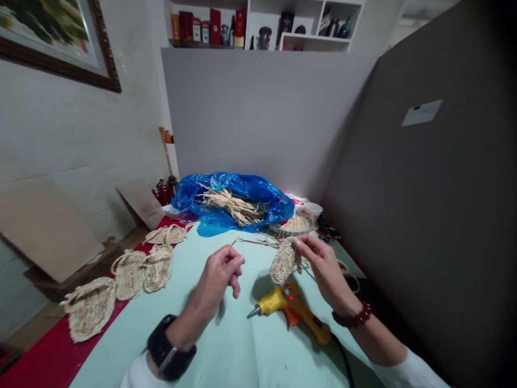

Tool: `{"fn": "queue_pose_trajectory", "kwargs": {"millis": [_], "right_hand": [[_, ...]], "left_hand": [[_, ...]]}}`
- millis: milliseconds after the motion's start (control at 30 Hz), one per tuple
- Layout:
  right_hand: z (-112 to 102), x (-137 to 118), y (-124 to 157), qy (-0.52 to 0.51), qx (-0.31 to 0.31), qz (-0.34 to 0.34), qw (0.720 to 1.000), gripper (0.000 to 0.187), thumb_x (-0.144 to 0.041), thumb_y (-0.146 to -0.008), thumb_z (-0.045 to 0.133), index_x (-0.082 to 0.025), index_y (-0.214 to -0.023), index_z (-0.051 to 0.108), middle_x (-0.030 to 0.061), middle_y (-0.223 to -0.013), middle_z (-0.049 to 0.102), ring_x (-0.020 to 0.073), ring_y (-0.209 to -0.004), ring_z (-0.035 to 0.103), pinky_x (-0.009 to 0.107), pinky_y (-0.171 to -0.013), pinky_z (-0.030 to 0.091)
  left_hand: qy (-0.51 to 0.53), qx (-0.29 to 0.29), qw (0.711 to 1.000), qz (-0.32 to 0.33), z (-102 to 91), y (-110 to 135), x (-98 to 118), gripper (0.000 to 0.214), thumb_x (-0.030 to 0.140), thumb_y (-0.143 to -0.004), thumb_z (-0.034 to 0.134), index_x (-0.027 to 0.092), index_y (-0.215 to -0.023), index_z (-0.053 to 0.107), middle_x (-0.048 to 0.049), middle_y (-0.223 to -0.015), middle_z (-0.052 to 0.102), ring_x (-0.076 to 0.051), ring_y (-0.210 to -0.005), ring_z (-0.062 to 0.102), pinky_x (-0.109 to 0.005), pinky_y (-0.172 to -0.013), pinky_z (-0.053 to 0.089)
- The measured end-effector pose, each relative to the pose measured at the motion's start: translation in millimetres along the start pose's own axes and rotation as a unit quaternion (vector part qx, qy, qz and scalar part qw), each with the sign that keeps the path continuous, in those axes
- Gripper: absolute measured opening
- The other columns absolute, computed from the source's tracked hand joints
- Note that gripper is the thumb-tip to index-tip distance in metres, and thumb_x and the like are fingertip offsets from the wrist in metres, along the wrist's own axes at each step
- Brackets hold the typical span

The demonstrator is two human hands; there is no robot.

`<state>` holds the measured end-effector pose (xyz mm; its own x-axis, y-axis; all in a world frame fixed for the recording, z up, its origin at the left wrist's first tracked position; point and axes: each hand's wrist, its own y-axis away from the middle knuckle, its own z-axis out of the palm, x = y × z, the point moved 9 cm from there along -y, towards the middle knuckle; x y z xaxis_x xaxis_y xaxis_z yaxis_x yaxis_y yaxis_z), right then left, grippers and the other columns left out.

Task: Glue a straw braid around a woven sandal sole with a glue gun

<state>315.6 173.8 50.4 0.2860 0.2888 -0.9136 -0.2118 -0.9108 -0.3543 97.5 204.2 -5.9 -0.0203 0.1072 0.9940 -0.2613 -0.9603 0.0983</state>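
My right hand (322, 265) pinches the upper edge of a small oval woven straw sole (284, 261), held tilted above the table. A thin straw strand (256, 242) runs left from behind the sole towards my left hand (222, 269). The fingers of that hand are curled together; whether the strand passes into them is hidden. Below the sole lies a yellow glue gun (297, 310) with a red light lit, its metal nozzle pointing left and its black cord running to the front edge.
Several woven straw slippers (130, 274) lie along the left side on red cloth (44, 353). Behind, a blue plastic bag (258, 188) holds a straw bundle (232, 205). A round basket (297, 223) and a paper cup (313, 210) stand back right. Grey panels (258, 118) enclose the pale green tabletop (226, 345).
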Motion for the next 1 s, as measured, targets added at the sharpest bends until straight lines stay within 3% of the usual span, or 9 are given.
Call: {"fn": "queue_pose_trajectory", "kwargs": {"millis": [200, 267, 333, 400, 733, 1000], "right_hand": [[18.1, -1.8, 0.3, 0.012, -0.043, -0.003, 0.999, 0.026, -0.041, -0.089, 0.061, -0.018, -0.077, 0.063, -0.0012, -0.068, 0.056, 0.0146, -0.064, 0.049, 0.026, -0.057, 0.040], [23.1, -2.6, -0.5, 0.007, -0.058, -0.005, 0.998, 0.026, -0.039, -0.088, 0.062, -0.017, -0.075, 0.063, -0.0015, -0.069, 0.057, 0.0137, -0.065, 0.049, 0.025, -0.058, 0.040], [27.3, -3.7, -0.6, -0.006, -0.075, -0.004, 0.997, 0.025, -0.038, -0.088, 0.064, -0.017, -0.074, 0.064, -0.0022, -0.068, 0.058, 0.0127, -0.064, 0.049, 0.024, -0.058, 0.040], [31.2, -5.2, 0.5, -0.026, -0.099, 0.003, 0.995, 0.025, -0.037, -0.087, 0.064, -0.017, -0.074, 0.065, -0.0030, -0.066, 0.058, 0.0119, -0.062, 0.049, 0.023, -0.057, 0.040], [39.6, -3.2, 10.3, -0.097, -0.176, 0.043, 0.979, 0.018, -0.031, -0.083, 0.068, -0.017, -0.073, 0.066, -0.0029, -0.069, 0.063, 0.0123, -0.065, 0.055, 0.026, -0.065, 0.044], [43.9, 6.2, 12.6, -0.094, -0.175, 0.052, 0.979, 0.017, -0.030, -0.083, 0.066, -0.018, -0.071, 0.064, -0.0024, -0.069, 0.060, 0.0126, -0.065, 0.052, 0.024, -0.061, 0.041]], "left_hand": [[0.028, -0.018, 0.999, 0.017, -5.3, -4.3, 5.7, 0.036, 0.036, -0.092, 0.062, 0.019, -0.124, 0.060, -0.0090, -0.121, 0.065, -0.022, -0.097, 0.067, -0.043, -0.080, 0.058], [0.027, -0.031, 0.999, 0.030, -3.4, -4.4, 10.5, 0.025, 0.037, -0.092, 0.063, 0.016, -0.107, 0.064, -0.0033, -0.097, 0.068, -0.015, -0.074, 0.066, -0.033, -0.065, 0.056], [0.026, -0.045, 0.998, 0.046, -0.9, -2.5, 16.1, 0.023, 0.038, -0.088, 0.068, 0.017, -0.081, 0.062, 0.0048, -0.069, 0.060, -0.009, -0.054, 0.055, -0.023, -0.053, 0.047], [0.022, -0.055, 0.997, 0.056, 1.2, 0.0, 20.7, 0.030, 0.038, -0.081, 0.074, 0.019, -0.068, 0.056, 0.0073, -0.058, 0.052, -0.008, -0.050, 0.051, -0.021, -0.052, 0.043], [-0.040, -0.033, 0.997, 0.065, 2.8, -3.9, 18.9, 0.024, 0.034, -0.063, 0.087, 0.022, -0.063, 0.066, 0.0048, -0.064, 0.065, -0.014, -0.068, 0.068, -0.019, -0.066, 0.050], [-0.040, 0.005, 0.999, 0.017, -3.6, -5.7, 2.2, 0.020, 0.032, -0.064, 0.087, 0.021, -0.076, 0.076, -0.0011, -0.072, 0.079, -0.018, -0.071, 0.075, -0.023, -0.071, 0.056]]}}
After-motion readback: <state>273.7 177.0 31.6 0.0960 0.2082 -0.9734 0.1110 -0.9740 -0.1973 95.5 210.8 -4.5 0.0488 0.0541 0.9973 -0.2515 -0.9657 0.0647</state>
